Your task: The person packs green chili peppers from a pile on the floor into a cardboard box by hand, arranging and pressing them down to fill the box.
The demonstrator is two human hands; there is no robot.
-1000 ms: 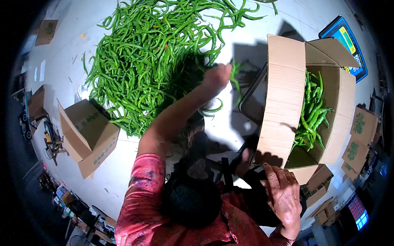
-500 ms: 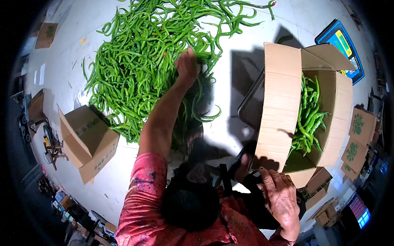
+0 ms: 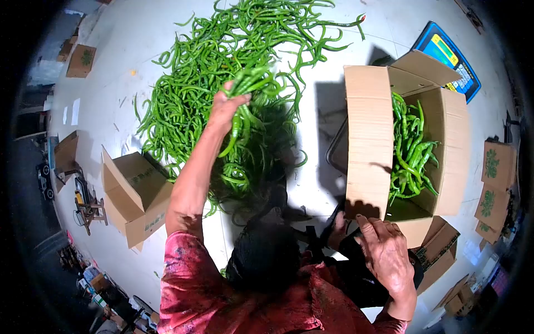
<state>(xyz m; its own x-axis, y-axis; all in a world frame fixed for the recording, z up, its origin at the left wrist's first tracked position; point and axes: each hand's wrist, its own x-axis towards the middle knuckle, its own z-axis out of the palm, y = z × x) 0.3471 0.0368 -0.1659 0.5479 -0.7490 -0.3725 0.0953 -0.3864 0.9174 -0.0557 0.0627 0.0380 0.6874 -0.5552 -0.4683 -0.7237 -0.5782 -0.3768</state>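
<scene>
My left hand (image 3: 223, 108) is closed round a bunch of long green chili peppers (image 3: 250, 83), held above a large heap of the same peppers (image 3: 183, 100) on the pale floor. The bunch is slightly blurred. My right hand (image 3: 385, 253) is at the near end of an open cardboard box (image 3: 368, 139), its fingers bent and close together by the lower edge of the flap. Whatever those fingers grip, if anything, is hidden. Inside the box lies a smaller pile of green peppers (image 3: 411, 150).
A blue scale display (image 3: 445, 53) stands behind the box. Another open carton (image 3: 150, 214) sits left of the heap. Flattened cartons (image 3: 492, 178) lie at the right. A person's dark-haired head (image 3: 264, 253) and red sleeve (image 3: 192, 267) fill the lower middle.
My left hand has drawn back and left from the heap, now with a bunch of chili peppers lifted in it. My right hand stays by the box. The whole view has shifted slightly.
</scene>
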